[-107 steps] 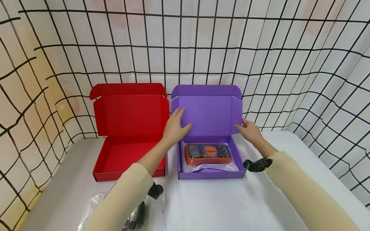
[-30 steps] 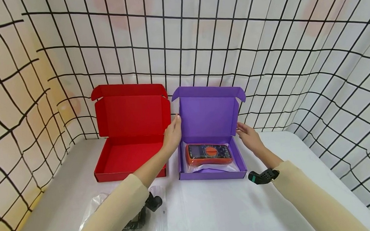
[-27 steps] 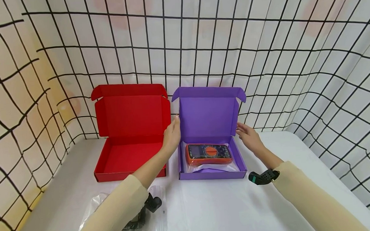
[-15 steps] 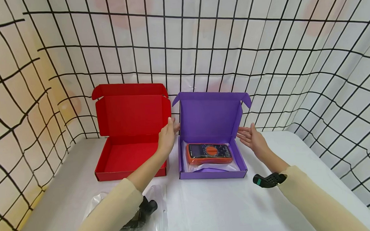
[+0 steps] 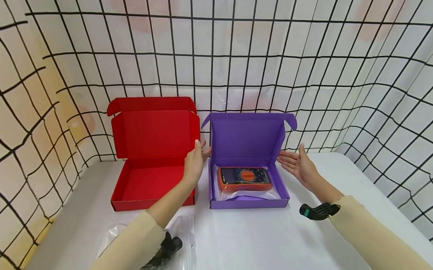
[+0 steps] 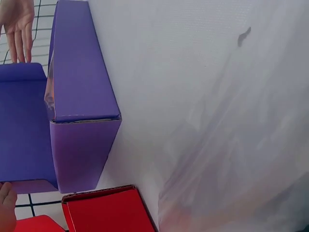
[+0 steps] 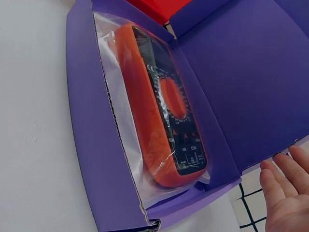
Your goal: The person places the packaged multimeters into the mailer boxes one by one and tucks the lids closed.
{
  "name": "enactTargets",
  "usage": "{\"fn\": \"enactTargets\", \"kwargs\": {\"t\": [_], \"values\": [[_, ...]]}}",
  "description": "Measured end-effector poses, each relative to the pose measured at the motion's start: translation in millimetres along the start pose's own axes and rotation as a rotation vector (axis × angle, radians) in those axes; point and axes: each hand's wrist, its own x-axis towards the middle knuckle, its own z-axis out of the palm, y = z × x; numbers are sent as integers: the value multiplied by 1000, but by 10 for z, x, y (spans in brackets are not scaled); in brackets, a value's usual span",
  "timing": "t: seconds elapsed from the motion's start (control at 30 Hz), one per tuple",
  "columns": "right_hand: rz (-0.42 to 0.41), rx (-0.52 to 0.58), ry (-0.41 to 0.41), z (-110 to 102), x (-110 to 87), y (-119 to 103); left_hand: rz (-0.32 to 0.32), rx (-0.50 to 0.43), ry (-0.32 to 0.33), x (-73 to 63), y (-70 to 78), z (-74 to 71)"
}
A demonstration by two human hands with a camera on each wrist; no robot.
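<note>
Place: it seemed a small booth for hand work; whether in a lab or a workshop could not be told.
Black wire mesh (image 5: 193, 54): it stood behind the white table (image 5: 250, 242) and along its two sides.
White sheeting (image 5: 224, 36): it was seen through the wires, with pale pink and yellow patches.
Table load: an open red box (image 5: 146, 182) and a purple box (image 5: 249, 205) with a multimeter (image 5: 244, 179).
Black wrist device (image 5: 318, 212): it was worn, as for recording.

Behind a clear plastic bag (image 5: 187, 243), an open red box (image 5: 155, 137) stands on a white table (image 5: 250, 244).
</note>
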Motion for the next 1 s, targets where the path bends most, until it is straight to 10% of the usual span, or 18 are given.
{"fn": "enactTargets", "kwargs": {"t": [1.0], "values": [[71, -173, -10, -113, -100, 118, -265, -120, -101, -119, -26, -104]]}}
